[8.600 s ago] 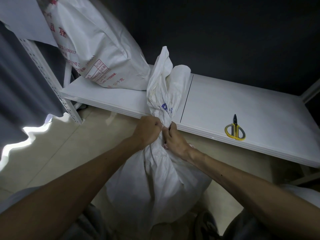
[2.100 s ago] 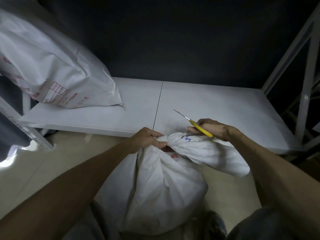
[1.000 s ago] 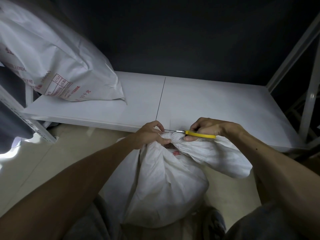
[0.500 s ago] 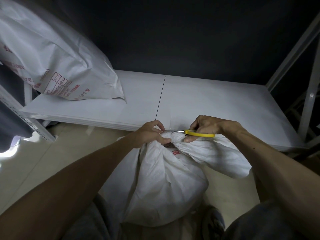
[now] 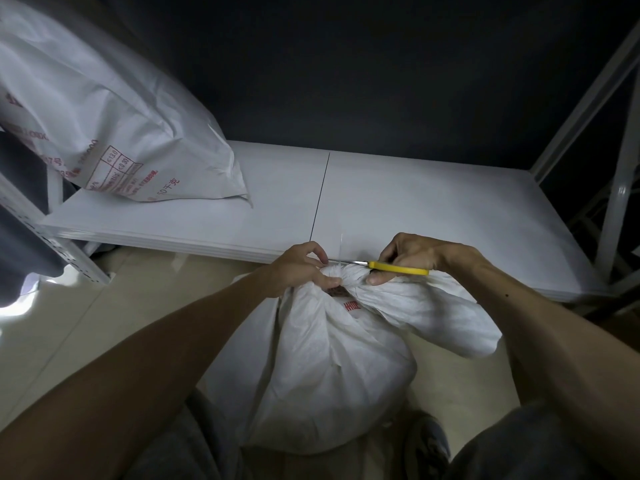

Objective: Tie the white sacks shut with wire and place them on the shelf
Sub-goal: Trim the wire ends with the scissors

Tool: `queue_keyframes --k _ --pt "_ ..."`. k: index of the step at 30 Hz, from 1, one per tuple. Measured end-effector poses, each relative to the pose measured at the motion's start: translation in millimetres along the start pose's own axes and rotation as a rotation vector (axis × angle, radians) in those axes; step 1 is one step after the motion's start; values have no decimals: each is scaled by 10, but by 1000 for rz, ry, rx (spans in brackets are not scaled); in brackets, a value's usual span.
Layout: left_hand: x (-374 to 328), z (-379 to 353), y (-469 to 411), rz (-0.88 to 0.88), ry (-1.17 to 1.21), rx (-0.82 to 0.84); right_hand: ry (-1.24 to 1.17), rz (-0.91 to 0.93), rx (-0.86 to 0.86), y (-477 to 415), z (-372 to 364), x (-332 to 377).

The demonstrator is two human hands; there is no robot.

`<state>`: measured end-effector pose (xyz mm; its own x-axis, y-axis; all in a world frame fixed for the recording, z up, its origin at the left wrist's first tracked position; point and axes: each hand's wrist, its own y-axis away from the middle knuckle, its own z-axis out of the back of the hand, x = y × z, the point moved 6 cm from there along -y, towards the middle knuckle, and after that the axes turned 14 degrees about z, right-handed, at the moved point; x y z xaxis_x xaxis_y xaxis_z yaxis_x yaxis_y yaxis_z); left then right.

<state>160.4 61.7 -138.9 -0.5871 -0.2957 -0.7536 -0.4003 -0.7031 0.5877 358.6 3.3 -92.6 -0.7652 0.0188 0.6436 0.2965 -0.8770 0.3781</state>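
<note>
Left hand (image 5: 301,268) grips the gathered neck of the white sack (image 5: 329,375), just before the shelf (image 5: 415,209). Right hand (image 5: 412,254) clasps yellow snips (image 5: 398,268), tips at that neck. A second sack (image 5: 114,133) lies on the shelf.

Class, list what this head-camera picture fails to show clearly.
All head view.
Wire on the floor sack: wrap covered by the left hand and bunched cloth.
Yellow-handled cutter: tip behind that hand.
Shelf sack: top cut off by the left edge.
Red print on floor sack: creased, too small.
</note>
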Motion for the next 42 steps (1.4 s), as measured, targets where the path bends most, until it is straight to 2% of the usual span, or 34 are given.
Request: queue_keyframes --k 34,42 --pt "60 64 -56 67 -20 -94 11 -37 -19 -46 12 -27" --pt "-53 23 -61 4 31 -59 -127 -118 -381 -60 196 -437"
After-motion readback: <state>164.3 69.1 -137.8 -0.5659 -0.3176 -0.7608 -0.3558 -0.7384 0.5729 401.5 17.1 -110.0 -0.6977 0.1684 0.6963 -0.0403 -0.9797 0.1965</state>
